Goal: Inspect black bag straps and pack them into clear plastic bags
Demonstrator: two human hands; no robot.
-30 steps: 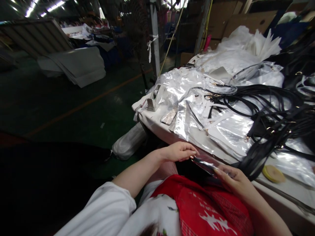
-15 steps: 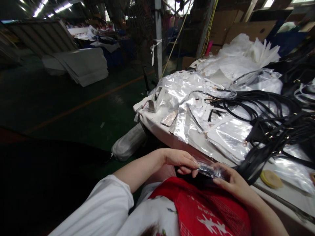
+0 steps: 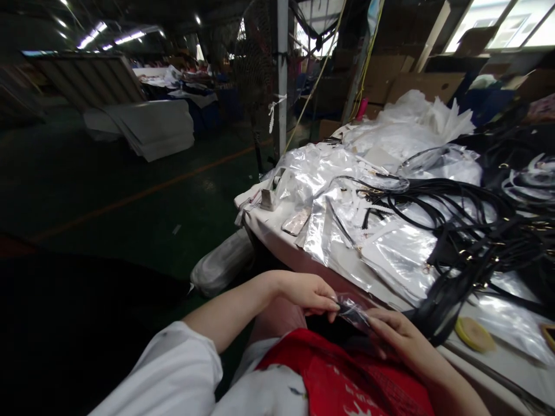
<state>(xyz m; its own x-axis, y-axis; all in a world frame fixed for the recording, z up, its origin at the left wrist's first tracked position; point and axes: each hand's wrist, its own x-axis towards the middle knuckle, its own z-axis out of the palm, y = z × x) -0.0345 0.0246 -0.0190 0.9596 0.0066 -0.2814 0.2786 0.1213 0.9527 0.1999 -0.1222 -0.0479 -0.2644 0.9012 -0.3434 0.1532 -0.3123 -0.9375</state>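
By the green floor point(image 3: 212, 202), the desk point(image 3: 269, 226) is heaped with clear bags point(image 3: 401, 254) and black straps point(image 3: 446, 297). Low before its edge, the left hand point(image 3: 313, 293) pinches one end of a plastic-wrapped black strip point(image 3: 353, 314); the right hand point(image 3: 395, 330) grips the other.

This looks like a factory workshop: strip lights point(image 3: 130, 38) hang over a wide, dim hall, and an orange line point(image 3: 173, 181) runs across its green floor point(image 3: 208, 214). A worktable point(image 3: 271, 222) is heaped with clear plastic bags point(image 3: 318, 164) and many black straps point(image 3: 448, 303), cardboard boxes point(image 3: 427, 88) are stacked beyond it, and another loaded table point(image 3: 160, 75) stands further off
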